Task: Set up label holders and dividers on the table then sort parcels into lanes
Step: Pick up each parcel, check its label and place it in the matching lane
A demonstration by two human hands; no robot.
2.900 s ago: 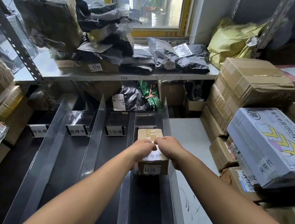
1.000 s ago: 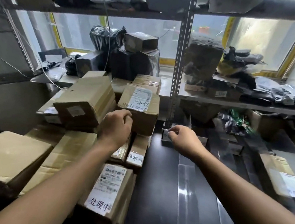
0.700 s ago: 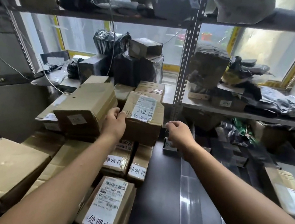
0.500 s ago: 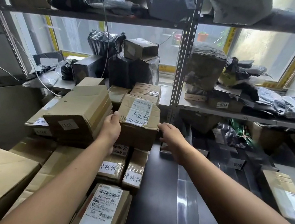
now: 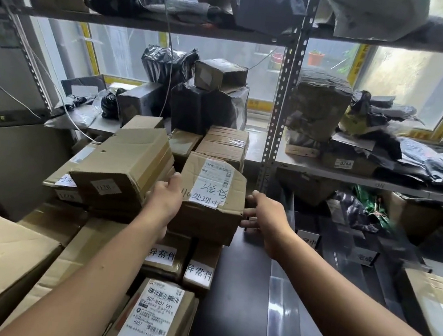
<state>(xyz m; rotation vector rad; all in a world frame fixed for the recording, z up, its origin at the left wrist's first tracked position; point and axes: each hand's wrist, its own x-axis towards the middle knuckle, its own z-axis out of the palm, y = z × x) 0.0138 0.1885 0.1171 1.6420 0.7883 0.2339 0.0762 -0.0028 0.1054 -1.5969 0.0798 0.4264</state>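
Note:
A brown cardboard parcel (image 5: 211,194) with a white shipping label and a handwritten strip sits on top of the stack at the left of the dark table (image 5: 238,295). My left hand (image 5: 164,200) grips its left side, thumb on the top edge. My right hand (image 5: 263,213) holds its right side with fingers curled at the lower corner. Clear dividers (image 5: 281,287) and small label holders (image 5: 364,256) stand on the table to the right, with another parcel (image 5: 432,302) lying in a lane.
Around the held parcel lie several cardboard boxes: a large one (image 5: 122,169) on its left, two labelled ones (image 5: 199,268) beneath, one (image 5: 151,318) in front. A perforated metal shelf post (image 5: 281,105) rises just behind. Shelves carry black-wrapped packages (image 5: 432,166).
I turned from the lanes on the right toward the box stack on the left. Both hands moved onto the top parcel, the right one closing in on its right side.

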